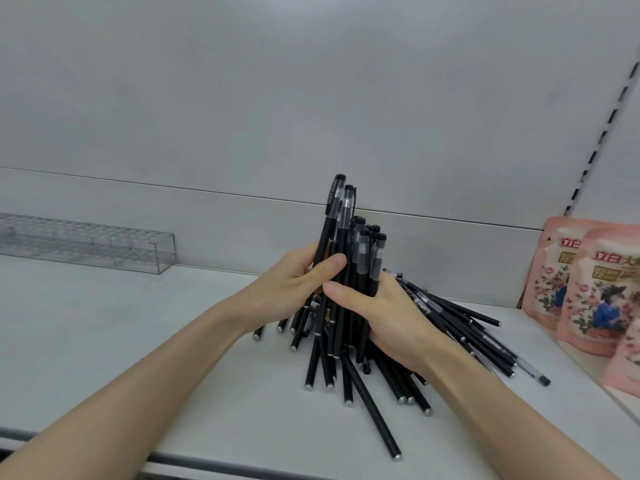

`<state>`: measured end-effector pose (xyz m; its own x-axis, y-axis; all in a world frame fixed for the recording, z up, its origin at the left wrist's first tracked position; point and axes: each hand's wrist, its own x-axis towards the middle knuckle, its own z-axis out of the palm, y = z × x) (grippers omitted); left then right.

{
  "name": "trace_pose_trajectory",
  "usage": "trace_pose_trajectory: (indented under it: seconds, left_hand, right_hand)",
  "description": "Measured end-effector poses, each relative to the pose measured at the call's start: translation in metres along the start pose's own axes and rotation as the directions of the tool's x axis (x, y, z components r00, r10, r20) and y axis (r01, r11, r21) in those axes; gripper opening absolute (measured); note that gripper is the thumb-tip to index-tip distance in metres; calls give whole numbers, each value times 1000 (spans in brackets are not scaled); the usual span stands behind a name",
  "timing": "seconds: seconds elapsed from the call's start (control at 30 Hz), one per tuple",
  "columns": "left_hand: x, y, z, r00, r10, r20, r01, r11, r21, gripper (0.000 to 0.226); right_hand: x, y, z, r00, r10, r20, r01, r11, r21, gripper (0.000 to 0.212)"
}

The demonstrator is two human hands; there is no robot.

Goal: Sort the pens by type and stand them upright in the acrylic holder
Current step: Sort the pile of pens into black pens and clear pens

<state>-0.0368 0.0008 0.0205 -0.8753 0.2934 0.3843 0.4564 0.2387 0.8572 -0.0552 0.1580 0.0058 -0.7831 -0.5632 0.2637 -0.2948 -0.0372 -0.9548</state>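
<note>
Starting closest: got a white shelf (138,341) with one long black pen (374,410) lying slantwise near the front edge, silver end cap pointing toward the camera. Just behind that, a messy fan of loose pens (460,327) flat on the shelf, all matte black barrels with small silver end caps, spreading out under the hands and off to the right, a few showing clear caps with black ends. Then the hands, both wrapped round a bundle of pens (349,244) held upright above that pile: left hand (294,285) gripping from the left with the thumb across the front, right hand (384,317) clutching from the right and a bit lower, thumb across the front too. Looks like two kinds in the bundle, going by the tops: a couple sticking up taller with black clips over clear caps, the rest shorter with see-through caps and black plugs. Further back on the left, the acrylic holder (86,244), clear, long, gridded with little holes, sitting against the grey back panel (311,98) and well apart from the pens. Far right, pink flowery pouches (588,289) standing at the shelf's end.
</note>
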Motion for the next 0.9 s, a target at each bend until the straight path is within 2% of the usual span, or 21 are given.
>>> trace_pose_trajectory:
  seconds: [0.1,0.27,0.4,0.47,0.53,0.6,0.7,0.8,0.9]
  left_hand:
    - [-2,4,-3,992,-21,122,18,1000,25,36]
    - [-2,8,-16,948,-153,279,145,988,46,34]
    - [-5,19,-24,916,-182,357,136,979,150,39]
    - [-4,26,-23,962,-107,250,94,993,66,36]
    - [0,33,-22,997,-17,77,21,999,-45,49]
    - [1,39,-21,998,38,-47,-42,995,-95,62]
    - [-3,45,-19,975,93,-201,-112,990,-89,71]
    - [-10,42,-19,958,115,-262,-124,992,-17,56]
    - [-19,37,-24,970,71,-232,-70,997,14,46]
  right_hand:
    - [-1,-1,0,999,17,29,-19,998,62,28]
    - [-1,-1,0,997,19,73,-25,997,71,18]
    - [0,-3,6,994,11,113,-21,996,89,24]
    - [0,-5,11,991,-11,133,-8,990,140,25]
    - [1,-11,14,994,2,111,-21,985,173,17]
    - [4,-17,17,997,-3,80,-8,991,134,7]
    - [11,-20,30,998,-24,60,19,997,79,10]
    - [17,-10,47,999,-33,40,29,996,85,14]
    - [18,0,55,998,-32,47,30,999,37,17]
